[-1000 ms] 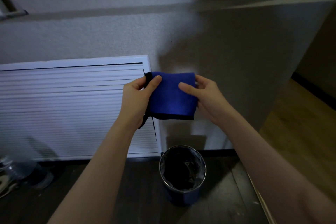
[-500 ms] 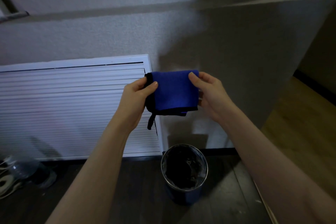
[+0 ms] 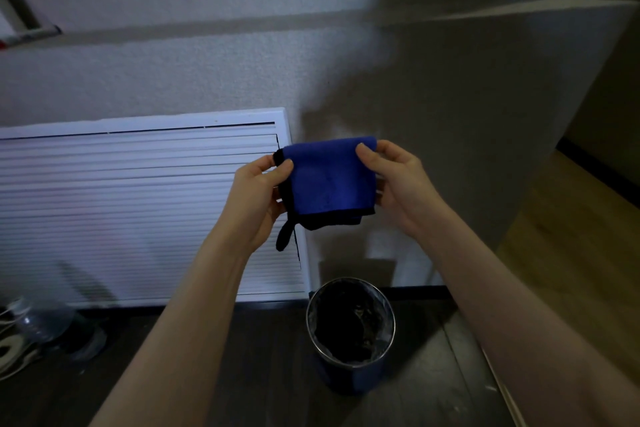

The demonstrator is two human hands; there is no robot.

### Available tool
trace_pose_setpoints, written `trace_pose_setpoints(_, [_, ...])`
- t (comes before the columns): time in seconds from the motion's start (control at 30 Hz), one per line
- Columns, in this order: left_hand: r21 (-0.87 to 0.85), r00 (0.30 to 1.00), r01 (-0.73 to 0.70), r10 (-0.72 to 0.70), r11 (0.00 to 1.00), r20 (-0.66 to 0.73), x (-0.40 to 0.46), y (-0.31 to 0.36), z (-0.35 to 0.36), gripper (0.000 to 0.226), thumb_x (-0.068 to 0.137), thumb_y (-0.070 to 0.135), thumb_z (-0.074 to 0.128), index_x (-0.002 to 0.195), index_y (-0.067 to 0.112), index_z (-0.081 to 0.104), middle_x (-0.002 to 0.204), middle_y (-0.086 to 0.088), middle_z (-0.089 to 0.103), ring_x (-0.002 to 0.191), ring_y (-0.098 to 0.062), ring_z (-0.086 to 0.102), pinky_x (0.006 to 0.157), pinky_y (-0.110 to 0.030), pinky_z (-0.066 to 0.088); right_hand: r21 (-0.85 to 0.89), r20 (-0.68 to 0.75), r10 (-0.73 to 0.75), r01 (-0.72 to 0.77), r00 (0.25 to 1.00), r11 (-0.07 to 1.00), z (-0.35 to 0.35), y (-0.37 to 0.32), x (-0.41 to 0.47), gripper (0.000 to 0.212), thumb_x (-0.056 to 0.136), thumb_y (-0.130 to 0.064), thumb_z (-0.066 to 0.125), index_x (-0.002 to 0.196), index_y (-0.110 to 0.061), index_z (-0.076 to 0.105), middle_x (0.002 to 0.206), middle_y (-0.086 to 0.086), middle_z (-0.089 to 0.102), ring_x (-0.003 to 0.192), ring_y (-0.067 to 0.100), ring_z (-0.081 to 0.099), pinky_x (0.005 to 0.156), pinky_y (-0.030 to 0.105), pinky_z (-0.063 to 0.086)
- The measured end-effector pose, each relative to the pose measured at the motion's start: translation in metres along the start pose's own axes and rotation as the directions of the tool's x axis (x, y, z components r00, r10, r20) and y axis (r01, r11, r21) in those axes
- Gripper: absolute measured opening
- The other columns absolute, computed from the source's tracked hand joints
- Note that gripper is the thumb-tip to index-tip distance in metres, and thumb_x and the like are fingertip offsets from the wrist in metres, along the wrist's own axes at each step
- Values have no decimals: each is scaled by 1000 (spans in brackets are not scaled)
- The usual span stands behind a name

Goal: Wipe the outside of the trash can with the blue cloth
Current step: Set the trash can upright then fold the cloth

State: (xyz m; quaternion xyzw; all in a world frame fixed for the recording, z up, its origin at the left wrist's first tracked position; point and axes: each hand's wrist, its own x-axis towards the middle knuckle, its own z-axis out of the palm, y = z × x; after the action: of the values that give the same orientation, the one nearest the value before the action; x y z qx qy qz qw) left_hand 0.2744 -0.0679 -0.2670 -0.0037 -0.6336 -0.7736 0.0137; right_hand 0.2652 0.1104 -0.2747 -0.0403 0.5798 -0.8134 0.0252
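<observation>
Round trash can [image 3: 349, 371] on dark floor [image 3: 242, 374], black-lined inside. Folded blue cloth [image 3: 329, 177] pinched by left hand [image 3: 258, 194] and right hand [image 3: 394, 184] above, near louvred white panel [image 3: 138, 204].

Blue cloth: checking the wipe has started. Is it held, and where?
Yes: left hand pinches the blue cloth at its left edge, right hand its upper right corner.

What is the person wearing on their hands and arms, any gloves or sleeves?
Nothing shows: the left hand and right hand are bare, with no gloves, rings or watch in view. Both forearms are uncovered up to the picture's edge, so no sleeve is visible.
</observation>
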Motion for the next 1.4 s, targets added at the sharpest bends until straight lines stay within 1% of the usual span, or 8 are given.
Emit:
trace_pose_setpoints(0.27, [48,996,31,-27,998,-81,-4,13,-1,5,93,12,50,95,12,55,78,-5,64,56,-9,64,47,-21,54,-39,-51,-11,9,999,999,9,-5,-4,18,87,-11,58,103,-19,54,95,-1,63,86,16,64,56,21,57])
trace_pose_setpoints(0.4, [40,988,32,-25,999,-150,-7,24,-2,24,91,11,54,111,16,44,76,-6,63,50,-7,60,42,-18,50,38,-85,11,-7,996,999,15,-12,-5,35,84,-4,61,109,-19,42,94,3,60,86,18,64,66,27,58])
trace_pose_setpoints(0.57, [-52,995,93,-90,994,48,-4,42,-4,40,91,-1,47,117,28,35,88,-2,65,63,-13,63,50,-28,55,87,-37,21,-18,999,996,12,-21,3,35,86,-4,58,112,-19,39,97,3,61,92,21,63,68,33,59])
trace_pose_setpoints(0.7, [38,988,31,-36,999,151,19,47,1,53,88,-12,46,113,34,34,89,-3,65,62,-10,67,54,-32,58,-62,-155,-95,86,983,994,6,-22,30,27,87,-5,58,90,-28,44,89,0,65,85,21,64,59,30,53])
trace_pose_setpoints(0.9, [64,999,-37,35,997,32,92,82,20,26,89,-7,47,82,18,52,73,-9,57,42,-5,61,45,-14,50,-209,-184,-227,188,956,960,13,-68,107,26,80,-3,66,70,-22,51,88,2,58,82,21,59,63,29,50])
trace_pose_setpoints(1.03, [24,999,7,-8,1000,35,139,129,34,25,88,-7,46,86,14,61,83,-4,61,49,-4,65,50,-14,53,-65,-36,-98,95,995,993,20,-116,152,20,82,4,60,96,-10,59,109,18,59,83,22,64,62,22,58])
trace_pose_setpoints(1.2, [189,994,66,-82,980,79,197,177,44,44,84,-12,48,114,19,57,114,-5,58,83,-19,60,62,-31,57,-226,21,-37,41,999,973,26,-170,208,46,82,14,46,122,-8,51,125,19,53,96,27,59,70,32,50])
trace_pose_setpoints(1.4, [243,994,112,-112,963,-14,263,190,60,43,81,-14,55,122,-2,55,75,-10,59,57,-14,60,41,-12,48,-517,-133,-70,-9,989,856,19,-187,284,47,81,15,50,124,-3,52,130,21,53,109,25,53,91,30,45])
